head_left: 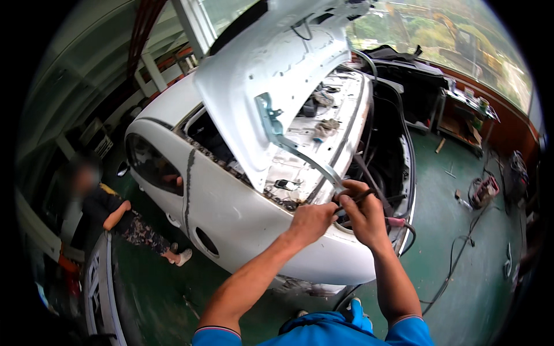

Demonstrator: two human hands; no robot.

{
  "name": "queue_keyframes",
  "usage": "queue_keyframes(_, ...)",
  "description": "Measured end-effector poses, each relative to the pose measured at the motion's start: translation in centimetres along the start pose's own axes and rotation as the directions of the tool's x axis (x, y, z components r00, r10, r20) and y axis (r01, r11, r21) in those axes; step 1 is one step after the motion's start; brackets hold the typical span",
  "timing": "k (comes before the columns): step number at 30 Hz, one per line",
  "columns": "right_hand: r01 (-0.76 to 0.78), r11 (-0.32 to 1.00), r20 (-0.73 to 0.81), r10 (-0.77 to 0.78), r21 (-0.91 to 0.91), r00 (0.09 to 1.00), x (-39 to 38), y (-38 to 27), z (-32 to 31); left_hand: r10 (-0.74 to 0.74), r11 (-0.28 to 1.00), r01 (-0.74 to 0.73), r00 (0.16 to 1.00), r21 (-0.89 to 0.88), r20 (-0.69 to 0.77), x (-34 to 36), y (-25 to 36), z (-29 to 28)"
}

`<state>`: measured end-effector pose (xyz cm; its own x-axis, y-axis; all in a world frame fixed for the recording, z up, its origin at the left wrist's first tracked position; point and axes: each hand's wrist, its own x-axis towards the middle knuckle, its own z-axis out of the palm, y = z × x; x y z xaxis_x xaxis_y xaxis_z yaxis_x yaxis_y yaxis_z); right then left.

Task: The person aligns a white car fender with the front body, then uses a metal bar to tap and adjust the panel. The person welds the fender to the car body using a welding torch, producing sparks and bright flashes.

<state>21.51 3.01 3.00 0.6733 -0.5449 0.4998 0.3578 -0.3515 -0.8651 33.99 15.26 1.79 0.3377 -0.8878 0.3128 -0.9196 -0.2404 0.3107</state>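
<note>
The person's blue shirt [332, 328] is nearest, with both bare forearms reaching up from it. The left grip [311, 222] and right grip [363, 210] nearly meet, fingers curled inward at the lower end of a grey hinge arm [309, 157]; they cover what they pinch, so I cannot tell how firmly they hold it. From there the arm curves up and left to the raised white trunk lid [259, 86]. A pink handle [396, 222] sits just right of the right grip. Beyond both, gloves [327, 129] lie on bare metal. The work seems partway: the lid is up, its lower fixing hidden, the bodywork unfinished.
</note>
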Motion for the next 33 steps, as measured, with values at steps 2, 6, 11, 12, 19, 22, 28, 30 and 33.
queue_keyframes(2,-0.006,1.000,0.022,0.006,0.003,1.000,-0.2,0.1,0.4,-0.001,1.000,0.004,0.990,0.022,-0.138,-0.8,-0.4,1.6)
queue_keyframes(6,0.021,1.000,0.049,-0.022,0.012,0.999,-0.1,0.2,0.0,-0.059,0.991,0.044,0.991,-0.123,-0.120,-0.2,0.8,0.4)
queue_keyframes(11,0.045,0.996,0.082,-0.039,-0.081,0.996,0.2,-0.6,0.2,-0.011,0.982,0.030,0.994,-0.186,0.106,0.3,-0.4,-1.9)
queue_keyframes(12,0.055,0.997,0.073,-0.052,-0.045,0.996,0.7,-0.2,0.3,0.023,0.984,-0.005,0.995,-0.177,0.097,0.5,-0.4,-2.2)
queue_keyframes(19,-0.103,0.985,0.079,0.115,-0.135,0.990,0.4,-1.5,-1.0,-0.107,0.992,0.107,0.994,-0.071,0.008,1.0,-0.1,-0.5)
queue_keyframes(22,-0.009,0.989,0.099,0.024,-0.149,0.995,0.4,-1.1,-1.4,-0.032,0.980,0.044,0.997,-0.196,0.064,1.2,0.2,-1.8)
queue_keyframes(28,0.070,0.990,0.174,-0.047,-0.126,0.984,0.5,-1.3,-1.0,0.042,0.972,0.004,0.981,-0.235,0.189,0.8,-2.0,-1.9)
queue_keyframes(30,0.033,0.992,0.215,-0.007,-0.119,0.977,0.7,-2.0,-0.8,0.059,0.987,-0.034,0.986,-0.159,0.157,0.3,-0.8,-3.3)
queue_keyframes(33,0.182,0.971,0.290,-0.132,-0.155,0.948,1.2,-2.6,0.3,-0.025,0.968,0.030,0.999,-0.251,0.024,-1.2,-1.3,-3.0)
